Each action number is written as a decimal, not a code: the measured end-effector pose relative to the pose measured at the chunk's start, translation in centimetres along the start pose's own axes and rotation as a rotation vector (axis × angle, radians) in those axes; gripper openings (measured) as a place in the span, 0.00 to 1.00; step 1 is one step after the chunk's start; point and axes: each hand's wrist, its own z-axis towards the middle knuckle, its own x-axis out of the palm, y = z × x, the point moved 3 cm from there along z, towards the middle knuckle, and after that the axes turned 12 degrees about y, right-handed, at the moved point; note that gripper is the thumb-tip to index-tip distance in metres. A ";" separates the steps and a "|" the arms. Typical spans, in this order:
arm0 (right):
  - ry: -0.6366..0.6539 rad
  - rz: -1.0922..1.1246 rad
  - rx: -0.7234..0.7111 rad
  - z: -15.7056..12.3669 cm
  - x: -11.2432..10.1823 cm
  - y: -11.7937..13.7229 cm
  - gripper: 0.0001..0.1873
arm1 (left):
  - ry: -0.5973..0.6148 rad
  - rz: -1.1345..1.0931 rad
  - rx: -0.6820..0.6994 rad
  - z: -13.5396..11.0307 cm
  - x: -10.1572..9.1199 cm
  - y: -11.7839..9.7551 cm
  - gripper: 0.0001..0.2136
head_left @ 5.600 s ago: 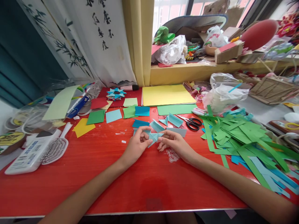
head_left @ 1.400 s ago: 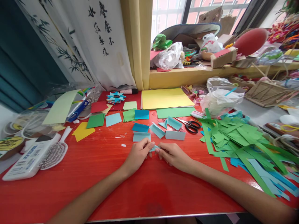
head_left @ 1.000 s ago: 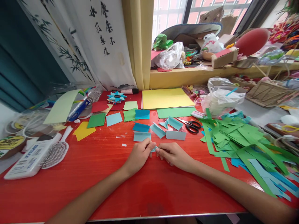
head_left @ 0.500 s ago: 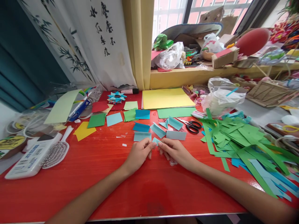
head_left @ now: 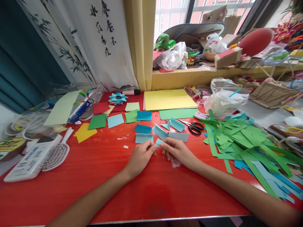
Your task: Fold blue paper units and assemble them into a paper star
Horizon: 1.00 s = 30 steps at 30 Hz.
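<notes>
Between my two hands is a small light blue piece of folded paper (head_left: 159, 142). My left hand (head_left: 143, 155) pinches its left side between thumb and fingers. From the right, my right hand (head_left: 177, 150) grips it with thumb and forefinger; the other fingers curl below. Much of the paper is hidden by the fingertips. Just beyond the hands lie several creased blue papers, among them a pale blue one (head_left: 144, 138), a darker blue one (head_left: 143, 128) and a grey-blue one (head_left: 178, 136). A crumpled clear plastic bit (head_left: 175, 163) lies under my right hand.
Black-handled scissors (head_left: 196, 128) lie right of the folded papers. A heap of green paper strips (head_left: 236, 138) covers the table's right side. Yellow sheets (head_left: 169, 99) and a blue folded paper ring (head_left: 117, 98) are at the back. A hairbrush (head_left: 56, 154) lies left.
The fingers of my right hand have shifted slightly around the small paper, and its wrist is a little higher. Both hands keep hold of it; the loose papers stay put.
</notes>
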 end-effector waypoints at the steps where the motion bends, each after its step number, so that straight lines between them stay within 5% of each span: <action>1: 0.024 -0.033 0.000 0.0 0.0 0.1 0.19 | 0.001 -0.007 0.000 0.0 0.0 0.0 0.15; 9: 0.122 -0.107 -0.011 -0.2 0.2 0.0 0.21 | -0.020 0.088 0.056 0.2 0.0 -0.1 0.15; 23: -0.090 -0.391 -0.092 0.2 -0.5 0.5 0.21 | -0.099 0.182 0.091 0.1 0.0 0.0 0.14; 30: -0.041 -0.425 -0.095 0.8 -1.3 0.3 0.22 | -0.190 0.158 0.116 0.7 -0.7 0.7 0.10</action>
